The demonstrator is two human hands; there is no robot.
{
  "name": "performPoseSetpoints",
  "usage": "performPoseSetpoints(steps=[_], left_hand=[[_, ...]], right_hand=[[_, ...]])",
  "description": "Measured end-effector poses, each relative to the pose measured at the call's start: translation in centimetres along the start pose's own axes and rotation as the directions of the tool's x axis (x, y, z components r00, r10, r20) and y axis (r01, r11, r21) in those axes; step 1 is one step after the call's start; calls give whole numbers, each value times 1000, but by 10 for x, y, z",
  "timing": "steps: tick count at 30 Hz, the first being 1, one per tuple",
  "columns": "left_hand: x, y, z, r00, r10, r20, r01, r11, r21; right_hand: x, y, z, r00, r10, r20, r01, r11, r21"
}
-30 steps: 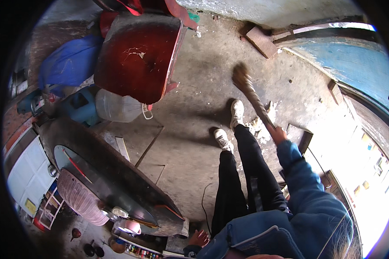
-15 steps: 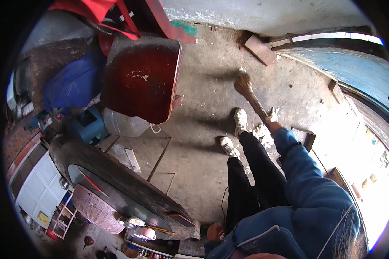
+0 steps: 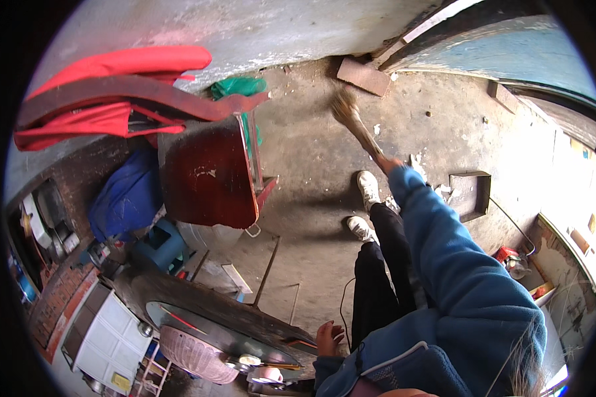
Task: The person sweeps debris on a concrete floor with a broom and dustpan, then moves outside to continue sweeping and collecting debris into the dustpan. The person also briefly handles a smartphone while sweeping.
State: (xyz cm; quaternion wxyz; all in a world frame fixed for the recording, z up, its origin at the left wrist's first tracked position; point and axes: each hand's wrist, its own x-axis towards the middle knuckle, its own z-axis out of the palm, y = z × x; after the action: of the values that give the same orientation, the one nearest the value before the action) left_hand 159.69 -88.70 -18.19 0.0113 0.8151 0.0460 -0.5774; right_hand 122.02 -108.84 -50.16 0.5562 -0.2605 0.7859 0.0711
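Observation:
My right hand point(image 3: 392, 164) is closed around the handle of a short hand broom point(image 3: 359, 128). The broom slants away to the left, its bristle head low over the concrete floor just short of a brick point(image 3: 363, 77). Pale scraps of litter point(image 3: 417, 165) lie on the floor beside my right wrist. At my left side, close to the table's edge, my left hand point(image 3: 329, 339) hangs with bent, slightly parted fingers and nothing in it.
A dark red wooden chair point(image 3: 208, 175) stands left, with red fabric point(image 3: 112, 69) over it. A round-topped table point(image 3: 192, 317) holds a pink basket point(image 3: 195, 354). A long-handled metal dustpan point(image 3: 470, 193) lies right. A blue door point(image 3: 503, 56) is at far right.
The view has turned, showing the whole dustpan at right. My right hand still grips the broom, whose head is now nearer the brick. My left hand's fingers show more plainly.

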Motion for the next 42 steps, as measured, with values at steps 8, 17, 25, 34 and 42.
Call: performPoseSetpoints(steps=[8,17,25,34,42], left_hand=[[-13,58,17,987,159,11,-160,987,19],[-68,164,64,864,463,200,-501,829,247],[-134,260,127,762,537,361,-647,655,391],[-163,393,272,720,393,572,-679,228,698],[-228,348,467,399,-400,825,-886,63,459]], right_hand=[[-102,214,34,956,291,35,-291,927,235],[-170,205,-23,895,439,-76,-394,861,322],[-206,174,-22,898,441,5,-343,692,635],[-190,123,-28,857,491,157,-454,575,680],[-161,39,16,835,477,276,-454,311,835]])
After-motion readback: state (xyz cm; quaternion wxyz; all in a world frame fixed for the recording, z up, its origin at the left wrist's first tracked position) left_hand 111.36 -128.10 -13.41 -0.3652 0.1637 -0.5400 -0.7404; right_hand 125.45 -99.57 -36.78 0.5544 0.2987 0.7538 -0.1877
